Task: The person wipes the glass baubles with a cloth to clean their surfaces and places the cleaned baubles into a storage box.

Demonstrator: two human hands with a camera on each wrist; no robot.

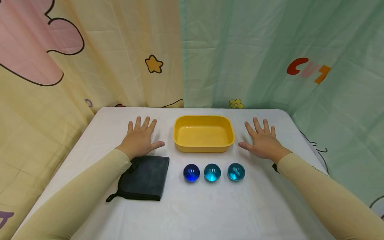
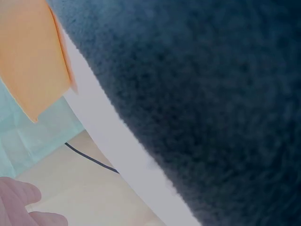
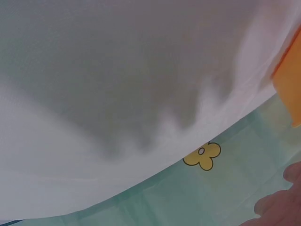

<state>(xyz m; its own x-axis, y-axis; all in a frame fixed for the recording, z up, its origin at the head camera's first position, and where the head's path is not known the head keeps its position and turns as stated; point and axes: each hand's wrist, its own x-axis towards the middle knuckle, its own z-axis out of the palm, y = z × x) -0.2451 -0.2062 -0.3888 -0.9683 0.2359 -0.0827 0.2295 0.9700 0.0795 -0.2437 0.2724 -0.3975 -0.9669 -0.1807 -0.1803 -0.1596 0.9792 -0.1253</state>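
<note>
Both hands are spread with straight fingers and hold nothing. In the head view my left hand (image 1: 139, 138) is over the table left of a yellow plastic tub (image 1: 204, 149), just beyond a dark drawstring pouch (image 1: 147, 176). The pouch lies flat; its fuzzy dark cloth (image 2: 202, 94) fills much of the left wrist view. To the right of the tub is my right hand (image 1: 264, 143), thumb toward it. A deep blue glass ball (image 1: 191, 173), a teal glass ball (image 1: 212, 172) and another teal ball (image 1: 236, 172) sit in a row in front of the tub.
A white cloth covers the table (image 1: 207, 213). Behind its far edge hang a yellow curtain (image 1: 120, 66) and a green curtain (image 1: 234, 50) with printed shapes. The hand's shadow (image 3: 141, 117) falls on the white cloth in the right wrist view.
</note>
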